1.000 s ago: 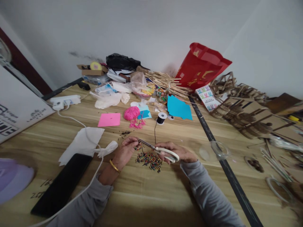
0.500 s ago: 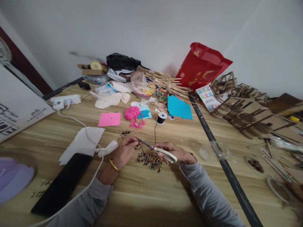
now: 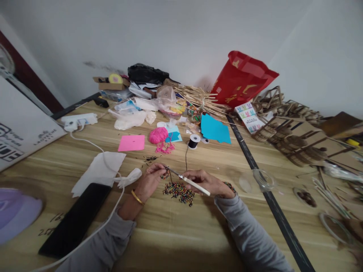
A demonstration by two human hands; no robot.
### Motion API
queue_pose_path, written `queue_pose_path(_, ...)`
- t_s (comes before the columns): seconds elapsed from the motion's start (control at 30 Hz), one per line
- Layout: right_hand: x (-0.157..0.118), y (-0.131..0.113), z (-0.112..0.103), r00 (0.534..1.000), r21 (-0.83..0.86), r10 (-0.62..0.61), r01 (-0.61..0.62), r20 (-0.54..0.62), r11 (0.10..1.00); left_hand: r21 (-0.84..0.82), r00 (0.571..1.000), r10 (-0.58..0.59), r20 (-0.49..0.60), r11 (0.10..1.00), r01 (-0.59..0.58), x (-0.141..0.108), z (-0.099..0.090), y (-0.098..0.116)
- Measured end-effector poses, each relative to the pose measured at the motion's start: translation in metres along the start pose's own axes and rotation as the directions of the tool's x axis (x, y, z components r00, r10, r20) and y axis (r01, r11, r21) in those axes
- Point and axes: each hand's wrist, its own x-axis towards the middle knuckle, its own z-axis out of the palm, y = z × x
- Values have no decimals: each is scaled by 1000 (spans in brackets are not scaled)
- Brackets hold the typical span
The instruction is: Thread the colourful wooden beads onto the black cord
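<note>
My left hand [image 3: 150, 179] pinches a small loop of coloured beads [image 3: 165, 174] strung on dark cord. In my right hand [image 3: 206, 181] is a pair of scissors [image 3: 195, 185] with white handles, turned edge-on. Their blades point left and reach the cord beside my left fingertips; whether the cord lies between the blades is too small to tell. Just below both hands lies a pile of loose multicoloured beads [image 3: 180, 193]. A spool of black cord [image 3: 194, 141] stands beyond my hands, its cord trailing toward me.
A pink ball of yarn [image 3: 158, 135], a pink paper [image 3: 131, 143] and a blue sheet [image 3: 216, 129] lie farther back. On the left are a black phone [image 3: 75, 221] and a white cable [image 3: 113, 211]. Woven baskets [image 3: 300, 147] and a red bag [image 3: 244, 81] stand right.
My right hand has turned the scissors, so the handles now show edge-on and closer together. My left hand keeps its pinch on the beads in nearly the same place.
</note>
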Motion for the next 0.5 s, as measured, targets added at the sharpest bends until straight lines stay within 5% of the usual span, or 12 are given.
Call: queue_pose_path(0.5,10,-5,9,978,-423,-183,124,-102,897,-81,998,-4,-67,997,-1,3,-2,-1)
